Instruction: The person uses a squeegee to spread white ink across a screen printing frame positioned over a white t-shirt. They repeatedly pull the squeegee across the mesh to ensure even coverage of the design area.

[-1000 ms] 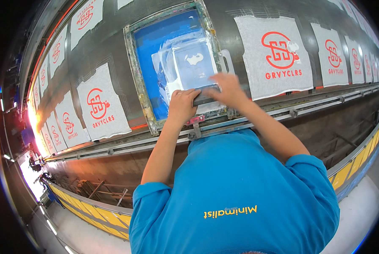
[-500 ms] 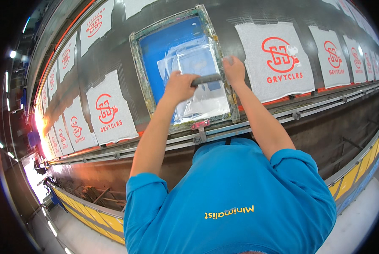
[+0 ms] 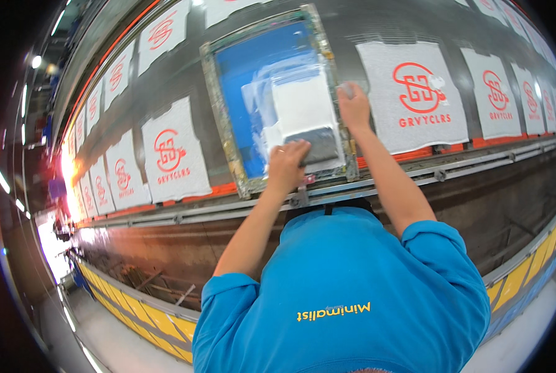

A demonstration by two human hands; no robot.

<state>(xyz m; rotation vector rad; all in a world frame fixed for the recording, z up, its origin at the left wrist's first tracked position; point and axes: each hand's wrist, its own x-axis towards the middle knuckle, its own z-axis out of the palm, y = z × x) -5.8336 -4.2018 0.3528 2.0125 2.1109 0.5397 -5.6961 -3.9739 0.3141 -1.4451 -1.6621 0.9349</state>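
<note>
The left hand (image 3: pixel 288 163) is closed on the left end of a dark-bladed squeegee (image 3: pixel 314 142), inside the near right corner of a screen-printing frame (image 3: pixel 223 118) on the dark tabletop (image 3: pixel 349 22). From this grip the squeegee extends rightward, its long axis crossing the frame, roughly along the tabletop's near edge. White ink (image 3: pixel 303 102) lies just beyond it on the blue mesh (image 3: pixel 241 59). The right hand (image 3: pixel 355 109), farther from the squeegee, is curled at the frame's right side; whether it grips something there I cannot tell. White fabric panels with red prints flank the frame, one left (image 3: pixel 175 149), one right (image 3: pixel 413 93).
</note>
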